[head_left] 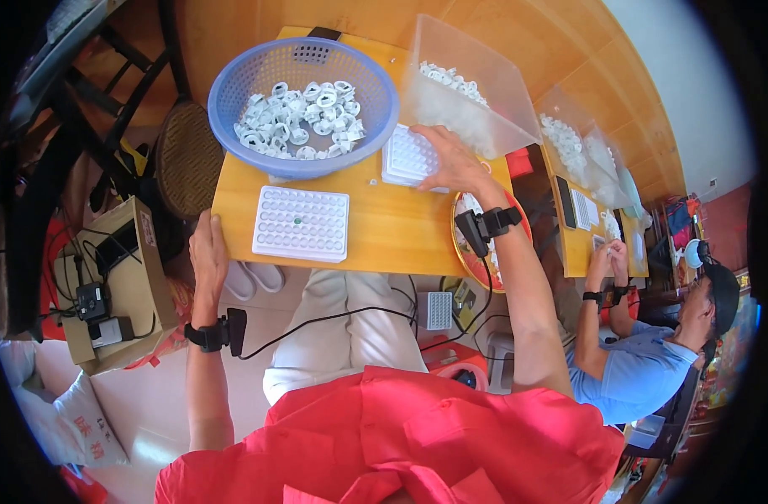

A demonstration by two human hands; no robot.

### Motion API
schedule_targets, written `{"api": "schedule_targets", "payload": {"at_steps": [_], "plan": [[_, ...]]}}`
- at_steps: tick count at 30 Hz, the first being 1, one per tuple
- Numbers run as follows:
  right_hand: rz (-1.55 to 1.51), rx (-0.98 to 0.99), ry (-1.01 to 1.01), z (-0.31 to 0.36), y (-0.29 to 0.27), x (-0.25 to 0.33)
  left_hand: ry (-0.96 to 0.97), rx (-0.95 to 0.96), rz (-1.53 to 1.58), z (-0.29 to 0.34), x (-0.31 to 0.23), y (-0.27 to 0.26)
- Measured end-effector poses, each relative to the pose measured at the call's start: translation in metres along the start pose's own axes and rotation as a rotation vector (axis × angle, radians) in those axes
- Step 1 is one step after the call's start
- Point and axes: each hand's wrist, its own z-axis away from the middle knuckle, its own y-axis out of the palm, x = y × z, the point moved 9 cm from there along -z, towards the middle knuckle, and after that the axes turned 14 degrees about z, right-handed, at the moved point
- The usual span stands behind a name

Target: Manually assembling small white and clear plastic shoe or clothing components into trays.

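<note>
My right hand grips the right side of a small stack of white trays, with fingers at the far corner and the thumb nearer me. My left hand is closed on the left edge of the wooden table. Near that hand lies a white tray with rows of round wells; one small green piece sits among the wells. Behind it stands a blue perforated basket holding many white ring-shaped plastic parts.
A clear plastic bin with white parts stands at the back right. A red-rimmed round tray is by the table's right edge. Black cables run across my lap. A cardboard box stands left; a co-worker works at another table, right.
</note>
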Motion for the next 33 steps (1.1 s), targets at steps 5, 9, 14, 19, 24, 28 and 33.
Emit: {"api": "schedule_targets", "payload": {"at_steps": [5,9,14,19,24,28,33], "plan": [[0.071,-0.057,0.030,0.031,-0.031,0.029,-0.009,0.013,-0.040,-0.001,0.001,0.002],[-0.041,-0.108,-0.052,0.059,-0.039,0.060,-0.008,0.023,-0.075,-0.003,0.002,0.002],[-0.052,-0.190,-0.066,0.090,-0.042,0.092,0.021,0.112,-0.045,-0.009,0.007,0.004],[0.011,-0.258,-0.061,0.108,-0.042,0.109,0.203,-0.179,-0.098,0.009,-0.030,-0.025],[0.014,-0.244,-0.093,0.116,-0.041,0.119,0.165,0.101,0.438,0.044,-0.084,-0.004],[-0.005,-0.236,-0.112,0.115,-0.038,0.124,0.215,0.331,0.384,0.073,-0.122,0.030],[-0.863,-0.105,0.029,0.120,-0.010,0.097,0.146,0.364,0.427,0.081,-0.117,0.040]]}}
